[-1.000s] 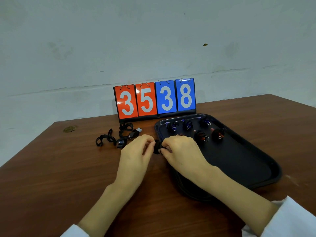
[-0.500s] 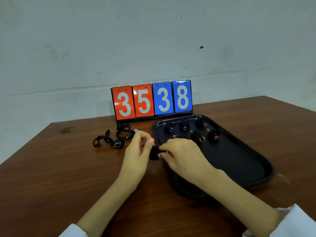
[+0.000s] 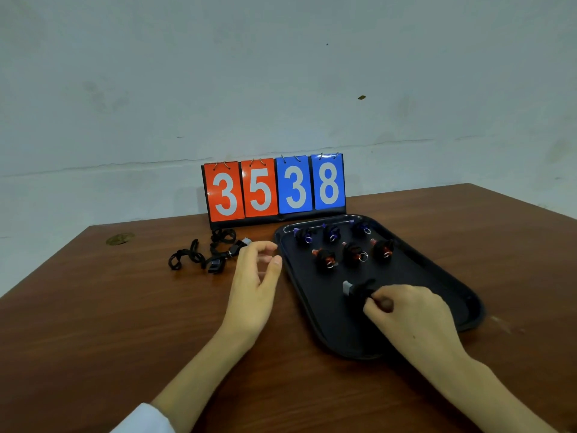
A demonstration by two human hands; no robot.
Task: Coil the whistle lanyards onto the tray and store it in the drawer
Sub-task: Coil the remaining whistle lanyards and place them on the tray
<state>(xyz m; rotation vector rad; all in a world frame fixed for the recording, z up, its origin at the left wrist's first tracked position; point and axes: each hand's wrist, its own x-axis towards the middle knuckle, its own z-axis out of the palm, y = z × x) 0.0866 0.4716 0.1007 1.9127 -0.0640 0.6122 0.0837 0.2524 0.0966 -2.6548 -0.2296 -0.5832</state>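
A black tray (image 3: 449,285) lies on the brown table, right of centre. Three coiled lanyards with blue whistles (image 3: 331,234) sit along its far end, and three with red whistles (image 3: 352,254) in a row just nearer. My right hand (image 3: 406,310) is over the middle of the tray and pinches a coiled black lanyard with a grey whistle (image 3: 356,289) that touches the tray floor. My left hand (image 3: 256,276) hovers beside the tray's left rim, fingers loosely curved, holding nothing. Loose black lanyards with whistles (image 3: 212,254) lie on the table left of that hand.
A flip scoreboard (image 3: 274,189) reading 3 5 3 8 stands behind the tray near the table's far edge, with a pale wall behind it. A round brass fitting (image 3: 120,239) is set in the table at the far left. No drawer is in view.
My right hand has carried the coiled black lanyard from the tray's left rim to the middle of the tray. My left hand has let go of it and stays by the rim.
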